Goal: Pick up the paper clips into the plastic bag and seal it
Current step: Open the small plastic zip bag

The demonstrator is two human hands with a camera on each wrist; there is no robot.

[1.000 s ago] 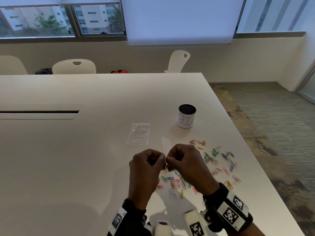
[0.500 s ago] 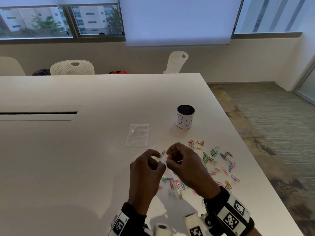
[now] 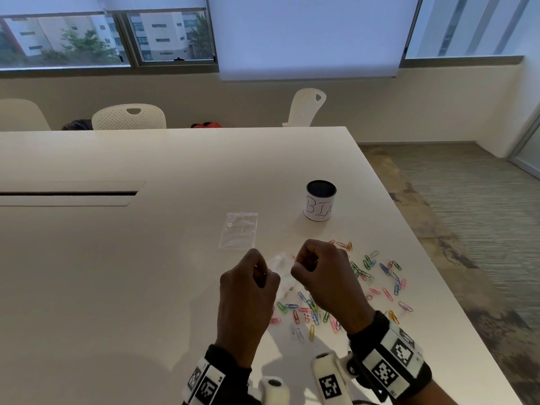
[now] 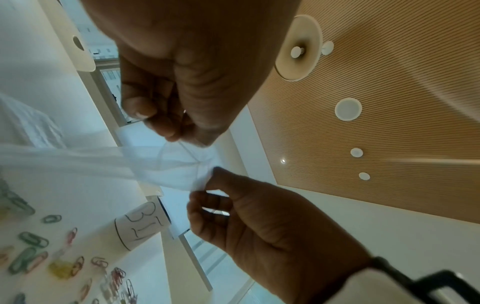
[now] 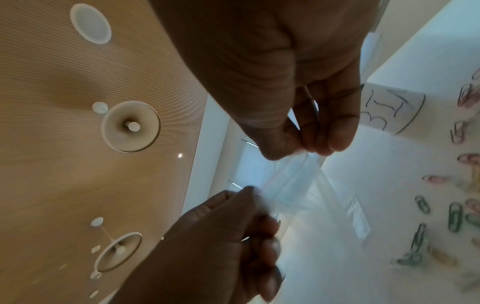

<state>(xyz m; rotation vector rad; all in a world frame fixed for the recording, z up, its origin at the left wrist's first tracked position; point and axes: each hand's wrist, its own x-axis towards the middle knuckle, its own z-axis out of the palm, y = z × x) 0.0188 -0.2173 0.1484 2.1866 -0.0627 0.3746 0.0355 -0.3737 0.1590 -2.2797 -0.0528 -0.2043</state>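
Note:
A small clear plastic bag (image 3: pixel 281 266) hangs between my two hands above the white table (image 3: pixel 146 287). My left hand (image 3: pixel 260 273) pinches one lip of its mouth and my right hand (image 3: pixel 301 266) pinches the other lip. In the left wrist view the bag (image 4: pixel 166 164) stretches from the left hand's fingertips (image 4: pixel 166 127) to the right hand's fingertips (image 4: pixel 207 181), with its mouth slightly parted. Several coloured paper clips (image 3: pixel 309 312) lie scattered on the table under and to the right of my hands; the clips (image 5: pixel 454 218) also show in the right wrist view.
A second clear bag (image 3: pixel 238 230) lies flat on the table beyond my left hand. A white cup marked BIN (image 3: pixel 320 204) stands beyond the clips. The table's right edge (image 3: pixel 432 273) runs close to the clips. White chairs (image 3: pixel 128 118) stand at the far side.
Both hands have drawn a little apart. The bag, held upright and edge-on a second ago, now sags between them with its lips pulled apart.

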